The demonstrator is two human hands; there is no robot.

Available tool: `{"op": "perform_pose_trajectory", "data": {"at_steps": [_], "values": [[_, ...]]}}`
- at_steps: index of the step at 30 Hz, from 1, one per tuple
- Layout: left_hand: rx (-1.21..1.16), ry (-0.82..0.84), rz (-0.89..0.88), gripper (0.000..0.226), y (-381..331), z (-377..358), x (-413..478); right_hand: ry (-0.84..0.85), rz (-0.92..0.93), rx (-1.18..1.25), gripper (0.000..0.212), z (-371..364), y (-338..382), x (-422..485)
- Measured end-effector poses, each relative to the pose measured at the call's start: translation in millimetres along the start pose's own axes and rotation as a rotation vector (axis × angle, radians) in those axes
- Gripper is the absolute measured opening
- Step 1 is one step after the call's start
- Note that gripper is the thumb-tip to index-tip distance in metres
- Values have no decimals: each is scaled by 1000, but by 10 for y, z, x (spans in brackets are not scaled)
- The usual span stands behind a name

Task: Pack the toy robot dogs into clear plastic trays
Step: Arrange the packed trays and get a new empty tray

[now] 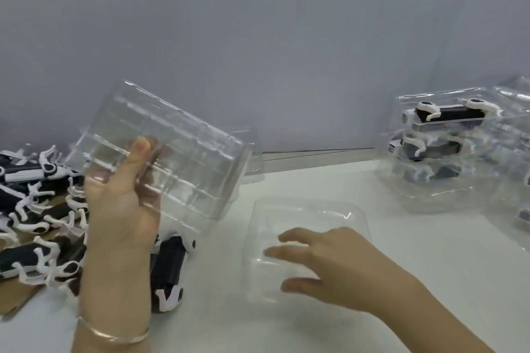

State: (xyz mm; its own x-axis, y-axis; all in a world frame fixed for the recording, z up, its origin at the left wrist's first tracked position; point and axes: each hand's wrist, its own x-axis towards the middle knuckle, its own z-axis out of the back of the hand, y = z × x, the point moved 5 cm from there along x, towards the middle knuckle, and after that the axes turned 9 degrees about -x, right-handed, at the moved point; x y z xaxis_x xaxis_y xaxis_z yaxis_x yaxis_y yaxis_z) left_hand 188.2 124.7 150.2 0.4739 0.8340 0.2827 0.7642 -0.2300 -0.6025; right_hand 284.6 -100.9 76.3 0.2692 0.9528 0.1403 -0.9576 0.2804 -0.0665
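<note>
My left hand (120, 203) grips a stack of clear plastic trays (177, 157) and holds it tilted above the table. One single clear tray (338, 215) lies flat on the white table in the middle, and my right hand (324, 264) rests on it with fingers spread. A black and white toy robot dog (169, 269) lies on the table just under my left wrist. A pile of several more toy robot dogs (34, 209) sits at the left edge, partly hidden by my left arm.
Packed clear trays with toy dogs inside are stacked at the right (447, 146). A brown cardboard sheet (17, 301) lies under the loose pile at the left. A grey wall (286, 51) closes off the back of the white table (401, 266).
</note>
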Motion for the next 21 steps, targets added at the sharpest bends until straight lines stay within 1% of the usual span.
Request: {"op": "perform_pose_trajectory", "data": {"at_steps": [2, 4, 5, 6, 7, 8, 9, 10, 11, 12, 13, 14, 15, 16, 17, 19, 20, 21], "values": [[-33, 34, 28, 14, 46, -40, 7, 59, 13, -84, 61, -110, -3, -30], [-45, 28, 51, 15, 114, -91, -7, 44, -6, -119, 69, -111, -78, -93], [-71, 40, 66, 15, 161, -115, -16, -34, -36, -84, 72, -50, -124, -125], [-116, 53, 86, 14, 211, -138, -28, -137, -89, 2, 71, 51, -172, -143], [-169, 84, 117, 13, 275, -182, -41, -274, -163, 184, 67, 197, -220, -154], [-198, 125, 151, 13, 347, -240, -62, -419, -251, 457, 67, 331, -285, -162], [-226, 169, 194, 12, 433, -325, -82, -541, -325, 748, 71, 408, -373, -150], [-229, 206, 240, 13, 531, -419, -101, -605, -386, 996, 80, 460, -445, -101], [-215, 251, 286, 17, 642, -525, -113, -624, -425, 1156, 88, 521, -502, -21], [-184, 311, 322, 19, 742, -640, -120, -620, -456, 1249, 93, 573, -571, 59], [-144, 380, 361, 21, 841, -761, -123, -630, -474, 1281, 95, 617, -650, 124], [-85, 443, 413, 23, 946, -857, -125, -662, -505, 1255, 94, 655, -749, 160], [-10, 491, 487, 24, 1063, -922, -122, -718, -557, 1186, 87, 647, -888, 172], [87, 504, 583, 22, 1173, -947, -122, -777, -609, 1110, 76, 611, -1044, 168], [205, 491, 682, 19, 1264, -932, -130, -815, -647, 1048, 64, 557, -1189, 161], [485, 439, 809, 22, 1423, -766, -119, -812, -694, 945, 55, 428, -1420, 150], [628, 421, 825, 29, 1476, -641, -107, -797, -710, 893, 54, 355, -1513, 150], [751, 402, 805, 37, 1500, -505, -99, -776, -723, 847, 54, 280, -1589, 157]]}}
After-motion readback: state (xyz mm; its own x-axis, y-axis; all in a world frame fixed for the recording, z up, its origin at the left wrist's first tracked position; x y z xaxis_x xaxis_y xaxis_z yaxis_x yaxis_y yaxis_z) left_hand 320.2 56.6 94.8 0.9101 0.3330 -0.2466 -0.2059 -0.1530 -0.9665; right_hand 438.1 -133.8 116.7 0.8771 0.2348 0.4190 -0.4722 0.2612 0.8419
